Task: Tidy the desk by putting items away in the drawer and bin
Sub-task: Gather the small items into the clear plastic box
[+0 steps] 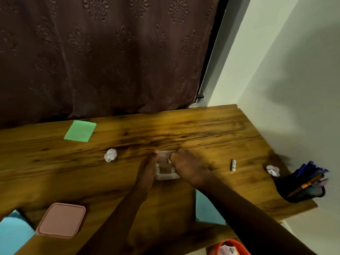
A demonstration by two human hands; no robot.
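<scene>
A small clear plastic container (166,174) sits mid-desk between my hands. My left hand (148,168) presses against its left side. Gripping its right and far rim is my right hand (184,165), which wears a ring. A crumpled paper ball (110,155) lies left of the container. Another crumpled ball (272,170) lies far right beside the pen holder. Between them rests a small white battery-like cylinder (233,165). A pink square lid (61,220) lies near the desk's front left. At the bottom edge, an orange bin (237,244) with paper inside shows below the desk.
The wooden desk (202,129) meets a dark curtain behind and a white wall on the right. A green paper (80,131) lies at the back left, blue sheets at the front left (12,234) and under my right forearm (206,210). A dark pen holder (301,186) stands at the right edge.
</scene>
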